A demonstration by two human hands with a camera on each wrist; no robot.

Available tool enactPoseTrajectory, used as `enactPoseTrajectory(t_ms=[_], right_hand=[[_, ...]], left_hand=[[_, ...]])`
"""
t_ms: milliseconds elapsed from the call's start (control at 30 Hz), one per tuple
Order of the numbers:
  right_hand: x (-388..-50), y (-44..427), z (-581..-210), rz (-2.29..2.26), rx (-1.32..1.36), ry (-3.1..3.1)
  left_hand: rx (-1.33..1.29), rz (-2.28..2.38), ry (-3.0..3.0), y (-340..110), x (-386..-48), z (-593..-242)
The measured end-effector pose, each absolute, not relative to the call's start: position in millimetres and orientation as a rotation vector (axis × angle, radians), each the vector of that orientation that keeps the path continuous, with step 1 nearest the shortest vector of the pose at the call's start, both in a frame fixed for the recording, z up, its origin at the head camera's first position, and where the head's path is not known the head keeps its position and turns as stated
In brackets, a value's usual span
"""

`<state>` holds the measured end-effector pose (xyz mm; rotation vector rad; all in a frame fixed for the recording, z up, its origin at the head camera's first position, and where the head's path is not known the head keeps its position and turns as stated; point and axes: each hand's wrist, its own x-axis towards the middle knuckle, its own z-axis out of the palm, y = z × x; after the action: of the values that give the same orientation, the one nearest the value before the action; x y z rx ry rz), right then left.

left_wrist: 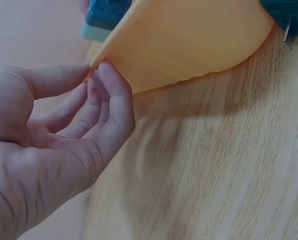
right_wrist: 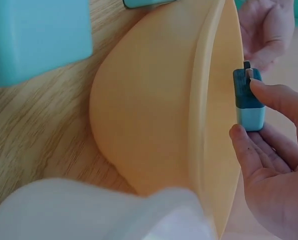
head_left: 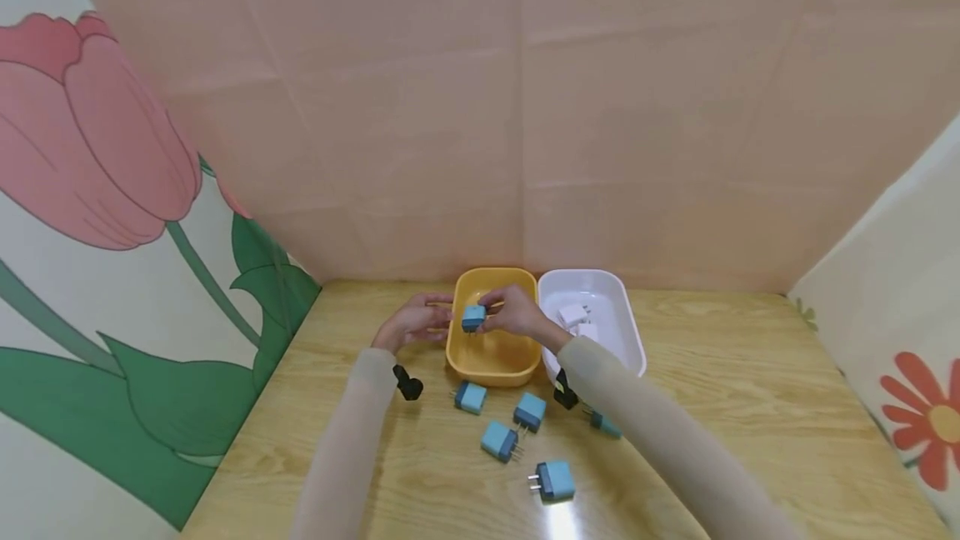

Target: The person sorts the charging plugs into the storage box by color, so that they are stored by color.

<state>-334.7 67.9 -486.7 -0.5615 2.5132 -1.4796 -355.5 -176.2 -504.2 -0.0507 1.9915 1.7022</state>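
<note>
My right hand point(head_left: 517, 311) pinches a two-tone blue charger plug point(right_wrist: 249, 100) between thumb and fingers, above the yellow-orange bin point(head_left: 491, 367). In the right wrist view the plug's light blue end points down and its dark end up. On the bin's left side, my left hand point(head_left: 416, 322) grips the rim, with thumb and fingertips pinching the edge point(left_wrist: 105, 52) in the left wrist view. Several more blue plugs lie on the table in front of the bin, among them one plug point(head_left: 472, 397) close to its front wall and another plug point(head_left: 556, 481) nearest me.
A white bin point(head_left: 630, 332) stands against the right side of the yellow-orange one and has white charger plugs point(head_left: 573, 315) inside. One blue plug point(head_left: 606, 425) is partly hidden by my right forearm. Behind the wooden table point(head_left: 712, 373) hangs a pinkish cloth point(head_left: 637, 107).
</note>
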Motion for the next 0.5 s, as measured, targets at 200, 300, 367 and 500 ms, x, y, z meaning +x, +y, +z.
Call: enactPoseTrajectory(t_ms=[200, 300, 367, 500], right_hand=[[-337.4, 60.4, -485.4, -1.373, -0.493, 2.555], [-338.3, 59.2, -485.2, -1.331, -0.482, 2.567], [-338.3, 59.1, -485.3, -1.315, -0.486, 2.578], [-339.8, 59.4, -487.4, -1.260, -0.494, 2.626]], left_hand=[[-0.035, 1.731, 1.974, -178.0, -354.4, -508.3], [-0.047, 1.743, 1.956, -179.0, -355.0, -510.6], [-0.054, 1.748, 1.947, -179.9, -355.5, -511.8], [-0.057, 1.757, 1.938, -181.4, -356.5, -512.6]])
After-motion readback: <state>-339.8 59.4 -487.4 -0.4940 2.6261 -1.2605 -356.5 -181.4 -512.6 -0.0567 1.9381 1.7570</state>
